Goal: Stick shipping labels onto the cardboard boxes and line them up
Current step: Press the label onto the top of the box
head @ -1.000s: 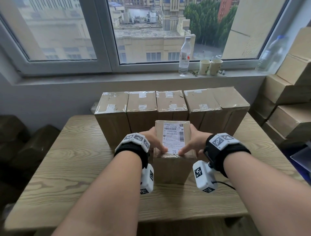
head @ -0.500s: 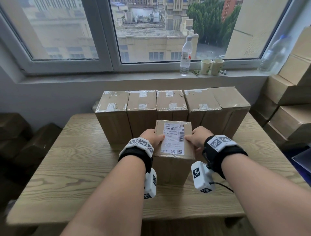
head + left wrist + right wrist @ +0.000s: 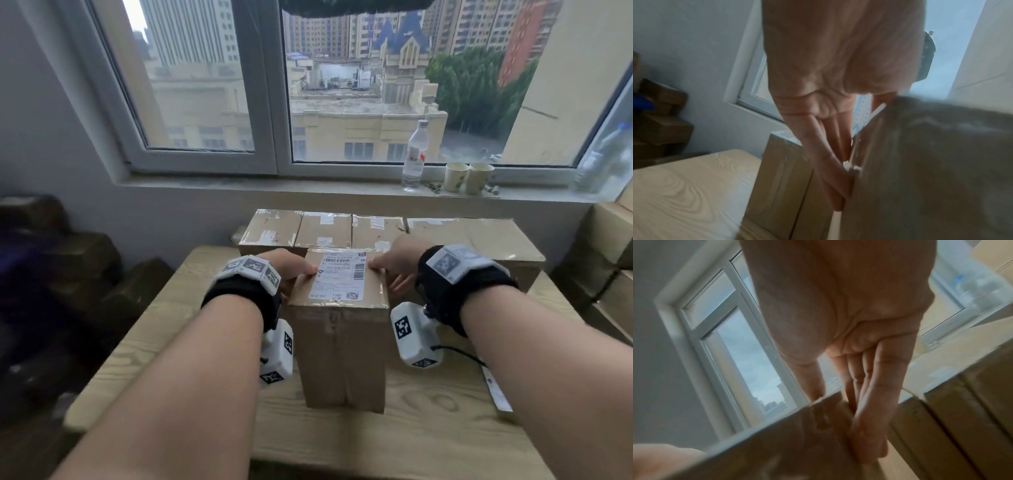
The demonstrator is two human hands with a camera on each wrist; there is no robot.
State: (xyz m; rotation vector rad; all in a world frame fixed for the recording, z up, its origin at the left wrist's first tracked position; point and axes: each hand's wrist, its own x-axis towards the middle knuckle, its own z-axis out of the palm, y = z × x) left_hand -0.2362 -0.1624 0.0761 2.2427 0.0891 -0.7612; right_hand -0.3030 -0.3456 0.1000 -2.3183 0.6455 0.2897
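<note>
Tall brown cardboard box with a white printed shipping label on top stands on the pale wooden table, right in front of a row of taped brown boxes. Left hand and right hand clamp its sides, thumbs on the top, fingers straight against the cardboard, though the wrist views are blurry.

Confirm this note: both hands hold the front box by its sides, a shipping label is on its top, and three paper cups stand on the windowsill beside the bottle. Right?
Not quite: the head view shows two paper cups on the windowsill beside the bottle, not three. The rest holds: the left hand and right hand hold the front box by its sides, and the shipping label is on its top.
</note>
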